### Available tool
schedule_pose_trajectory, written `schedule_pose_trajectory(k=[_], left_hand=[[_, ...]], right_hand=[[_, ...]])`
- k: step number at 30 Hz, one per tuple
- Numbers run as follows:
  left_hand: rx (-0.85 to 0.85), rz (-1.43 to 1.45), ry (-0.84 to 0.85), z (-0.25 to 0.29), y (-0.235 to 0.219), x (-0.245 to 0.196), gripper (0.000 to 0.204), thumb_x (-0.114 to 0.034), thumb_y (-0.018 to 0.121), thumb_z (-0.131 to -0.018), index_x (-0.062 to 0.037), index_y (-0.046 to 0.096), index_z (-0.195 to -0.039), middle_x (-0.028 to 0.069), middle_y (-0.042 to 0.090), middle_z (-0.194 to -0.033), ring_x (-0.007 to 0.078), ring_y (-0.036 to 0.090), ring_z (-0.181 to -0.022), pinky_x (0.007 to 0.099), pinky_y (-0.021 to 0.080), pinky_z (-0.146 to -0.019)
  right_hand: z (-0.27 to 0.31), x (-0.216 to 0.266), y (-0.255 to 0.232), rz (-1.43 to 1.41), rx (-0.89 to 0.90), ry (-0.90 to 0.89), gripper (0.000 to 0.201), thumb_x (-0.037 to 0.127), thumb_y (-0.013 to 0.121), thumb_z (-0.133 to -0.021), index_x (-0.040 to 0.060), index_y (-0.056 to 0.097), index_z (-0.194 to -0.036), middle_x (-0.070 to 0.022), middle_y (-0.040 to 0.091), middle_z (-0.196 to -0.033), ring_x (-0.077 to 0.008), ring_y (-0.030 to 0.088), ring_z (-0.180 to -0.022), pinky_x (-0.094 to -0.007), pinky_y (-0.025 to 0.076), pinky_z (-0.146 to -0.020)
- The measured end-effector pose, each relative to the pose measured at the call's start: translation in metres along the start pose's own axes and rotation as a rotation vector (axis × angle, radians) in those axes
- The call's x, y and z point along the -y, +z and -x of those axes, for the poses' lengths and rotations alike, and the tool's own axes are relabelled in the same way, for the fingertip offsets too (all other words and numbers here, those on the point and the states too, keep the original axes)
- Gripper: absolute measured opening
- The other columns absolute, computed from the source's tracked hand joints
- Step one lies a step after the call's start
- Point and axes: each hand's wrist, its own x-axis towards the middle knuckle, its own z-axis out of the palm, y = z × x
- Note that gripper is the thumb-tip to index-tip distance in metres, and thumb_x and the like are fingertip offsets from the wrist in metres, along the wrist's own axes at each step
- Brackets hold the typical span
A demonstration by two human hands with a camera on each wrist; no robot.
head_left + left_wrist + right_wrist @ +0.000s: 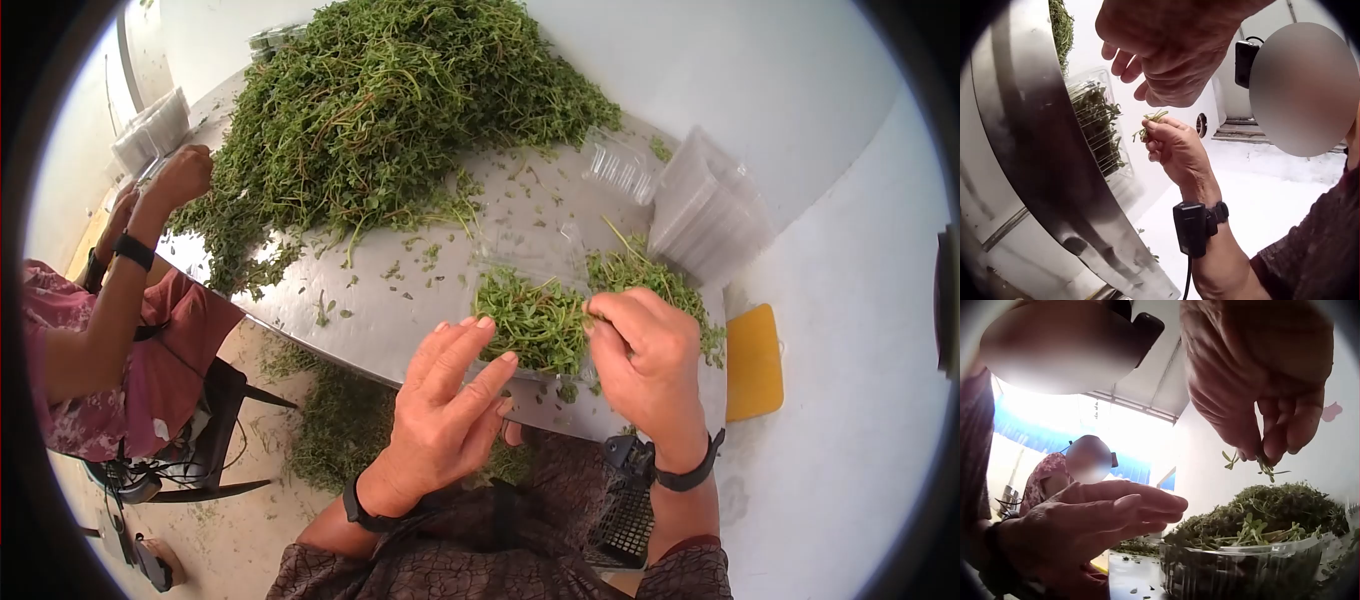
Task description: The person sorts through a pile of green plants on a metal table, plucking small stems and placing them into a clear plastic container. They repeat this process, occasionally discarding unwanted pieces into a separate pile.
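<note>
A clear plastic box (533,322) full of green sprigs sits at the table's near edge; its ribbed wall (1241,572) shows in the right wrist view. My right hand (645,365) pinches a small sprig between thumb and fingers above the box's right side; the sprig's leaves (1266,467) hang below the fingertips. My left hand (440,410), fingers extended and apart, is held at the box's left side with nothing in it. In the left wrist view, the right hand (1179,150) holds light green stems (1149,123).
A large heap of greens (380,110) covers the table's back. Stacked clear containers (705,210) stand at the right, near loose greens (650,275). Another person (110,330) works at the left. A yellow board (753,362) is beyond the table's right edge.
</note>
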Motion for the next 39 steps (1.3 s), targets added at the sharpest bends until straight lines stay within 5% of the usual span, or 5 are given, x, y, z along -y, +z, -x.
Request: schedule_pose_trajectory(k=[6, 16, 24, 34, 39], left_hand=[[0.058, -0.005, -0.016, -0.002, 0.006, 0.006, 0.044, -0.004, 0.075, -0.070, -0.0046, 0.068, -0.113, 0.0201, 0.057, -0.132, 0.0393, 0.052, -0.126, 0.0551, 0.037, -0.109], [0.049, 0.028, -0.023, 0.001, 0.011, 0.012, 0.042, -0.003, 0.075, -0.071, -0.0046, 0.068, -0.112, 0.0201, 0.058, -0.131, 0.0390, 0.053, -0.126, 0.0554, 0.036, -0.110], [0.063, 0.020, -0.019, 0.000, 0.012, 0.011, 0.045, -0.002, 0.074, -0.069, -0.0045, 0.067, -0.114, 0.0198, 0.058, -0.130, 0.0387, 0.053, -0.126, 0.0555, 0.036, -0.110], [0.112, -0.019, 0.004, -0.001, 0.013, 0.011, 0.046, -0.004, 0.072, -0.071, -0.0027, 0.066, -0.117, 0.0189, 0.057, -0.134, 0.0395, 0.051, -0.128, 0.0565, 0.033, -0.112], [0.087, -0.078, 0.010, -0.003, 0.006, 0.006, 0.052, -0.005, 0.075, -0.069, 0.0002, 0.063, -0.119, 0.0223, 0.055, -0.135, 0.0399, 0.049, -0.131, 0.0554, 0.034, -0.111]], right_hand=[[-0.015, -0.021, 0.025, 0.107, 0.161, -0.066, 0.014, 0.002, 0.071, -0.075, 0.0034, 0.067, -0.089, -0.0101, 0.057, -0.070, -0.0290, 0.061, -0.065, -0.0386, 0.046, -0.055], [-0.017, -0.028, 0.019, 0.089, 0.137, 0.028, 0.024, 0.002, 0.072, -0.076, 0.0016, 0.068, -0.099, -0.0114, 0.068, -0.086, -0.0301, 0.064, -0.076, -0.0392, 0.051, -0.065], [-0.012, -0.043, 0.033, -0.018, 0.187, -0.087, 0.023, -0.004, 0.065, -0.079, -0.0020, 0.067, -0.102, -0.0144, 0.070, -0.098, -0.0318, 0.062, -0.101, -0.0414, 0.050, -0.085], [-0.009, -0.042, 0.035, 0.008, 0.204, -0.101, 0.021, -0.003, 0.064, -0.080, -0.0015, 0.066, -0.100, -0.0145, 0.068, -0.092, -0.0317, 0.062, -0.099, -0.0421, 0.047, -0.087], [-0.007, -0.040, 0.027, 0.017, 0.135, -0.129, 0.021, -0.002, 0.065, -0.080, -0.0019, 0.066, -0.102, -0.0153, 0.069, -0.101, -0.0323, 0.061, -0.103, -0.0427, 0.047, -0.092]])
